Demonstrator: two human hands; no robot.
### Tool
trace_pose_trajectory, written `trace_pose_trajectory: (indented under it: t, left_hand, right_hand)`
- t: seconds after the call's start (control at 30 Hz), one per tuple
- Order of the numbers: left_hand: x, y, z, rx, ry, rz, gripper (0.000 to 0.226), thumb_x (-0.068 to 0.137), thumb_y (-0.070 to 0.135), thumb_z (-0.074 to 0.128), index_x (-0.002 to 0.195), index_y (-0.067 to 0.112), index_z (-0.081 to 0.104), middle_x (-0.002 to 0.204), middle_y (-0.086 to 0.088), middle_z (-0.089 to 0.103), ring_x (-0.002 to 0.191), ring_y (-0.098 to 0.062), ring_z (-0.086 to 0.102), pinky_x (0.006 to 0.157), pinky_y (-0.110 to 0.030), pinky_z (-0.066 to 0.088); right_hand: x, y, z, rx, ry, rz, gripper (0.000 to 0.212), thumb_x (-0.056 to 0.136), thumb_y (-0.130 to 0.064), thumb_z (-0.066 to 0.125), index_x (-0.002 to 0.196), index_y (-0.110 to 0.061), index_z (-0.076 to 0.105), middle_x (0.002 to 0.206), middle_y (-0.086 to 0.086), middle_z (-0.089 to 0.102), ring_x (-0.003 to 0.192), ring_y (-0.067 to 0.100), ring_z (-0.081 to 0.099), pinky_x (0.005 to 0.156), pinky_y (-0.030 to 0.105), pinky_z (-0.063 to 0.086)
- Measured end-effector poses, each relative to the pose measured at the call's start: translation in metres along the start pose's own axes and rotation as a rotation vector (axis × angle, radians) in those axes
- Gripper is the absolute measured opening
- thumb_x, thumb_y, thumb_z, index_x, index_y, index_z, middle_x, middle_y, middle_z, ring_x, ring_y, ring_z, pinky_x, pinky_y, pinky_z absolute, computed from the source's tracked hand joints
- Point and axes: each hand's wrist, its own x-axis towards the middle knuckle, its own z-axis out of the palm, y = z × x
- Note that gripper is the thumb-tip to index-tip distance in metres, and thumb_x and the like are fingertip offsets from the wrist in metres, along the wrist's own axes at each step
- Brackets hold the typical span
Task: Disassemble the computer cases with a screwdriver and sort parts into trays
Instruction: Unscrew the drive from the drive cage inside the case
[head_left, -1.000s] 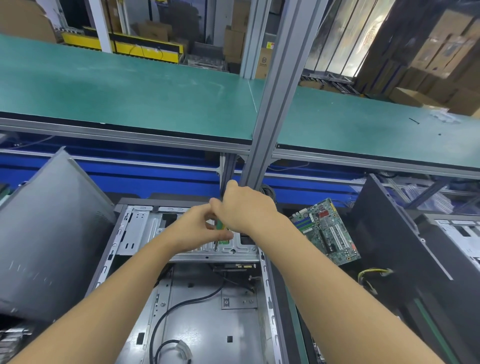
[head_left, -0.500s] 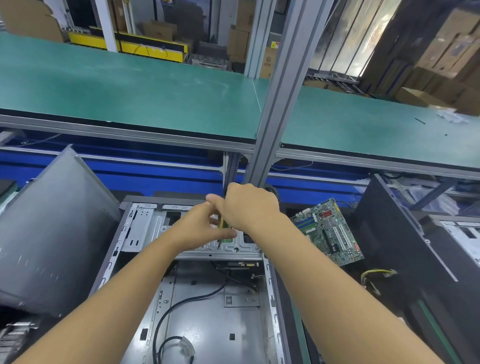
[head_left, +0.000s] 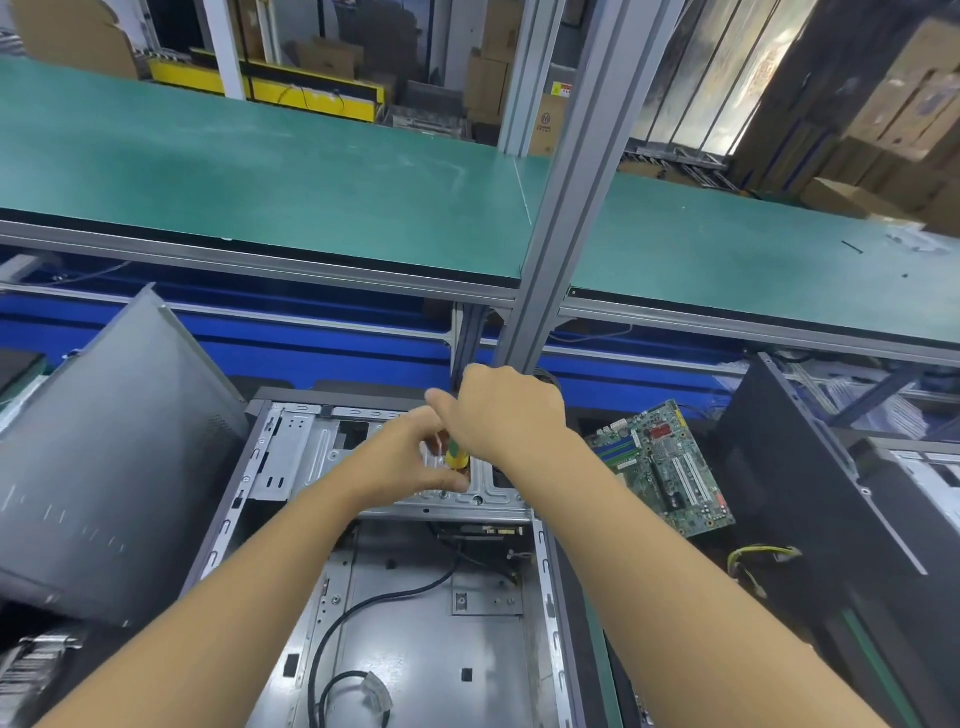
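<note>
Head view: the screwdriver (head_left: 457, 457) stands on the drive bracket (head_left: 457, 500) at the far end of the open computer case (head_left: 415, 623), dead centre. The right hand (head_left: 504, 415) closes its grip round the yellow-green handle. The left hand (head_left: 405, 462) seems to pinch the shaft, hiding the tip. A tip slipping off the screw could jab those fingers or round the head. A freed screw may drop by the cable (head_left: 363, 618) at 6 o'clock.

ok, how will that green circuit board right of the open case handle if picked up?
The circuit board looks flat and thin, so probably stiff and light. Likely fragile: slots stand bare on its face. Edges seem the safer grip.
</note>
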Motion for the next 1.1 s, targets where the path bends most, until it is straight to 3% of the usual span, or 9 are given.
trace_pose_trajectory:
  t: [0.1,0.2,0.27,0.37,0.5,0.6,0.73,0.9,1.1]
  left_hand:
    - [-0.007,-0.017,-0.005,0.204,-0.014,-0.041,0.031,0.077,0.031,0.083,0.104,0.036,0.068,0.092,0.016,0.058,0.076,0.0,0.056,0.067,-0.011,0.041]
    - [-0.008,-0.024,0.005,0.326,-0.093,-0.037,0.025,0.081,0.031,0.079,0.105,0.028,0.073,0.092,0.016,0.06,0.075,0.0,0.057,0.062,-0.007,0.038]
    - [-0.006,-0.021,0.013,0.343,-0.109,-0.022,0.028,0.083,0.032,0.078,0.108,0.022,0.075,0.093,0.011,0.06,0.079,-0.004,0.055,0.065,-0.008,0.037]
    - [-0.003,-0.019,0.019,0.331,-0.059,-0.064,0.028,0.081,0.034,0.079,0.105,0.02,0.076,0.092,0.008,0.062,0.081,-0.008,0.057,0.07,-0.017,0.043]
    - [-0.002,-0.02,0.023,0.334,-0.032,-0.07,0.019,0.081,0.035,0.08,0.094,0.022,0.078,0.087,0.01,0.062,0.076,-0.005,0.057,0.062,-0.009,0.037]
    - [0.0,-0.019,0.024,0.371,-0.005,-0.063,0.008,0.081,0.031,0.078,0.084,0.024,0.075,0.08,0.013,0.061,0.072,-0.005,0.058,0.063,-0.013,0.043]
    - [0.0,-0.015,0.027,0.489,-0.033,-0.032,0.012,0.082,0.033,0.068,0.075,0.028,0.06,0.078,0.014,0.056,0.072,-0.01,0.059,0.064,-0.024,0.048]
    - [0.001,-0.014,0.03,0.352,0.025,-0.043,0.016,0.079,0.026,0.068,0.068,0.028,0.057,0.071,0.012,0.058,0.063,-0.003,0.055,0.055,-0.011,0.036]
    - [0.008,0.009,0.035,0.158,0.026,-0.037,0.014,0.083,0.017,0.07,0.078,0.029,0.065,0.074,0.014,0.067,0.068,0.003,0.06,0.062,-0.006,0.041]
  right_hand:
    - [0.002,0.005,-0.005,0.086,-0.066,-0.068,0.03,0.1,-0.032,0.048,0.123,-0.014,0.044,0.113,0.008,0.053,0.092,0.031,0.056,0.071,0.041,0.044]
    - [0.003,0.006,-0.006,0.154,-0.169,-0.112,0.035,0.093,-0.019,0.055,0.125,-0.015,0.042,0.133,0.013,0.036,0.109,0.035,0.048,0.082,0.047,0.048]
    - [0.003,0.005,-0.002,0.163,-0.15,-0.129,0.036,0.095,-0.031,0.056,0.125,-0.017,0.042,0.132,0.01,0.036,0.108,0.035,0.049,0.083,0.047,0.049]
    - [0.001,0.003,0.001,0.158,-0.023,-0.126,0.042,0.1,-0.049,0.049,0.124,-0.015,0.047,0.118,0.005,0.05,0.098,0.031,0.057,0.079,0.043,0.049]
    - [0.0,0.004,0.005,0.231,0.059,-0.167,0.017,0.101,-0.017,0.051,0.117,-0.012,0.053,0.117,0.007,0.05,0.104,0.029,0.051,0.079,0.039,0.044]
    - [-0.001,0.004,0.005,0.294,-0.012,-0.187,0.027,0.092,-0.003,0.053,0.118,-0.013,0.053,0.12,0.007,0.042,0.112,0.028,0.039,0.081,0.037,0.038]
    - [-0.003,0.008,0.002,0.352,-0.029,-0.199,0.028,0.09,-0.001,0.054,0.114,-0.014,0.054,0.116,0.004,0.04,0.115,0.027,0.037,0.082,0.035,0.035]
    - [-0.006,0.02,-0.01,0.387,0.031,-0.174,0.026,0.088,-0.003,0.055,0.108,-0.019,0.055,0.115,0.002,0.043,0.112,0.026,0.041,0.083,0.037,0.042]
    - [-0.017,0.067,-0.026,0.353,0.193,-0.006,0.02,0.088,-0.007,0.057,0.107,-0.014,0.056,0.114,0.006,0.043,0.109,0.032,0.043,0.08,0.037,0.037]
